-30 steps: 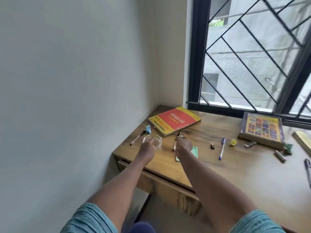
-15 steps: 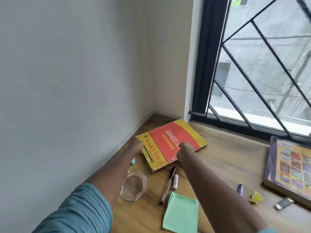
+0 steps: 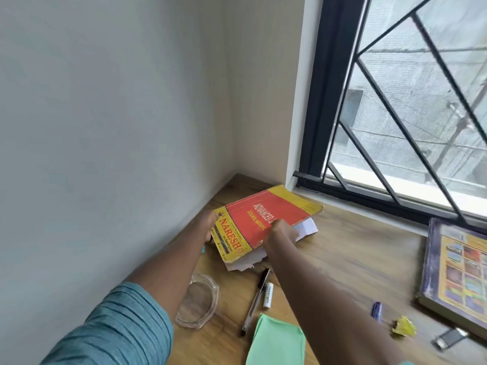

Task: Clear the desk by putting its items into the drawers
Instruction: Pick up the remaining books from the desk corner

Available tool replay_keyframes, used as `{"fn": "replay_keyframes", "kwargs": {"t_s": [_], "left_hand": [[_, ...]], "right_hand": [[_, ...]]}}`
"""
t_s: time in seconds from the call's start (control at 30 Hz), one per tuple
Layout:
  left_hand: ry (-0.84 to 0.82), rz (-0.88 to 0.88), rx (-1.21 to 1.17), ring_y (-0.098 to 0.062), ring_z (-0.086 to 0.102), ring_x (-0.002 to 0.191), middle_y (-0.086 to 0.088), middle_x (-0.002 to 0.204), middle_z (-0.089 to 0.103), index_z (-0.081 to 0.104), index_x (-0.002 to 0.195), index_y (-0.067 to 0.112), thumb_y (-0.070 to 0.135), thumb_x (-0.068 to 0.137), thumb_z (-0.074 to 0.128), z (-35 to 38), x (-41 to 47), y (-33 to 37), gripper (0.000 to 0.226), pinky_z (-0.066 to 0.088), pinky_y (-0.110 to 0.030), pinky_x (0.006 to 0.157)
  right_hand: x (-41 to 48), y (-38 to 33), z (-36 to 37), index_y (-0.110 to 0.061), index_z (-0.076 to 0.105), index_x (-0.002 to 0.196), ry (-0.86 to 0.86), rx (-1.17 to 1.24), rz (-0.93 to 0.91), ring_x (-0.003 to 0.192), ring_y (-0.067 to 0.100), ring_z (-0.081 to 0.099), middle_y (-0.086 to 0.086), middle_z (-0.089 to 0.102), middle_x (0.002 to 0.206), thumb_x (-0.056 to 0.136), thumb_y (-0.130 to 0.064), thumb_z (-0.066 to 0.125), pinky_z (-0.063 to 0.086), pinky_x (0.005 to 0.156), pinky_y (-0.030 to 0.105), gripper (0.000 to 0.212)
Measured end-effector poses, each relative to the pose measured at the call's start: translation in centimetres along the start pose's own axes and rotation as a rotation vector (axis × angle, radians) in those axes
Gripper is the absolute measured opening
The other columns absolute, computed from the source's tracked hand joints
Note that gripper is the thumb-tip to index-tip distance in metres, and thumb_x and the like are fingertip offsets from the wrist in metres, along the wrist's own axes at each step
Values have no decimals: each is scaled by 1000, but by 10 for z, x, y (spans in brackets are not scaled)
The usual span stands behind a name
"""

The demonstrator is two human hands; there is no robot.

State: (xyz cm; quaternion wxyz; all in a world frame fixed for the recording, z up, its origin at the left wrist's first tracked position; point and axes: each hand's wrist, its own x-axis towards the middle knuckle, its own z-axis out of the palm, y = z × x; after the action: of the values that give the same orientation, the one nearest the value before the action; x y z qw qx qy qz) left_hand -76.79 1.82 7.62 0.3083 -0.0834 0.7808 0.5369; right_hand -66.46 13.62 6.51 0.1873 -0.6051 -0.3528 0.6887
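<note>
A red and yellow book (image 3: 266, 219) lies tilted in the desk's far left corner, with loose white pages showing under its near edges. My left hand (image 3: 210, 226) grips its left corner at the spine end. My right hand (image 3: 283, 231) grips its near right edge, fingers under the cover. Nearer me on the wooden desk (image 3: 355, 259) lie a clear glass dish (image 3: 197, 301), a black pen (image 3: 255, 299), a small white tube (image 3: 268, 295) and a green paper (image 3: 276, 341).
A thick purple and yellow book (image 3: 458, 275) lies at the right edge. A purple pen end (image 3: 376, 310), a yellow scrap (image 3: 403, 328) and a small metal item (image 3: 449, 338) lie near it. A wall closes the left side; a barred window (image 3: 395, 114) is behind.
My view has come closer to the corner. Both hands have taken hold of the red and yellow book, and its near side has risen, baring white pages beneath.
</note>
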Motion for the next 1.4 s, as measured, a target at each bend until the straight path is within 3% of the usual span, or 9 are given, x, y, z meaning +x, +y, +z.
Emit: {"fn": "replay_keyframes", "kwargs": {"t_s": [0.13, 0.43, 0.6, 0.77, 0.9, 1.0, 1.1, 1.2, 1.4], "left_hand": [[-45, 35, -27, -22, 57, 65, -9, 72, 57, 46, 73, 10, 9, 99, 38, -2, -16, -6, 28, 44, -30, 60], [-94, 119, -11, -20, 58, 47, -4, 45, 61, 55, 78, 5, 16, 99, 43, -27, -78, -14, 25, 41, -26, 50], [-39, 339, 108, -32, 55, 117, -20, 138, 47, 36, 139, 0, 25, 97, 49, -60, -123, -16, 51, 46, -28, 79], [-302, 337, 159, -11, 66, 50, -7, 79, 69, 65, 102, 6, 34, 98, 44, -106, -186, -33, 36, 48, -17, 48], [-684, 225, -88, -24, 71, 70, -10, 81, 74, 74, 85, 11, 55, 92, 37, -133, -244, -64, 58, 55, -30, 66], [-838, 256, -232, -35, 69, 93, -20, 108, 69, 63, 120, 12, 64, 88, 30, -138, -276, -94, 69, 57, -45, 76], [-733, 288, -128, -33, 66, 99, -25, 121, 61, 57, 126, 11, 68, 81, 40, -137, -310, -129, 75, 53, -46, 89], [-503, 414, -62, -19, 72, 59, -15, 80, 72, 69, 90, 9, 57, 81, 58, -123, -321, -156, 50, 60, -29, 63], [-740, 346, -64, -12, 61, 37, -3, 43, 62, 66, 56, 7, 25, 96, 40, -80, -396, -210, 50, 47, -17, 37]], "right_hand": [[-8, -3, -11, 0, 44, 134, -42, 97, 25, 107, 27, 53, 19, 51, 132, 96, -11, 43, 41, 83, 31, 40], [-53, -24, -47, -15, 61, 106, -310, 196, -322, 89, 28, 60, 6, 64, 90, 74, 17, 56, 53, 90, 43, 47], [-100, -21, -89, -13, 59, 82, -504, 364, -380, 79, 29, 58, 14, 62, 93, 72, 22, 51, 51, 82, 46, 37], [-161, -2, -140, -8, 60, 100, -601, 457, -437, 74, 31, 61, 15, 65, 90, 75, 14, 54, 53, 78, 45, 33], [-203, 26, -183, -7, 58, 112, -647, 439, -481, 68, 29, 64, 15, 66, 88, 79, 4, 55, 57, 70, 42, 35], [-225, 61, -217, -10, 60, 99, -653, 450, -457, 54, 25, 66, 10, 69, 73, 82, -2, 53, 58, 57, 34, 21], [-244, 92, -255, -11, 60, 97, -671, 439, -463, 57, 26, 66, 10, 69, 74, 83, -5, 50, 59, 61, 37, 19], [-258, 116, -291, -10, 60, 98, -646, 437, -478, 59, 27, 65, 10, 68, 75, 74, -7, 57, 57, 66, 38, 25], [-261, 162, -363, -8, 58, 101, -585, 477, -421, 61, 28, 68, 11, 71, 74, 59, -14, 66, 59, 64, 38, 44]]}}
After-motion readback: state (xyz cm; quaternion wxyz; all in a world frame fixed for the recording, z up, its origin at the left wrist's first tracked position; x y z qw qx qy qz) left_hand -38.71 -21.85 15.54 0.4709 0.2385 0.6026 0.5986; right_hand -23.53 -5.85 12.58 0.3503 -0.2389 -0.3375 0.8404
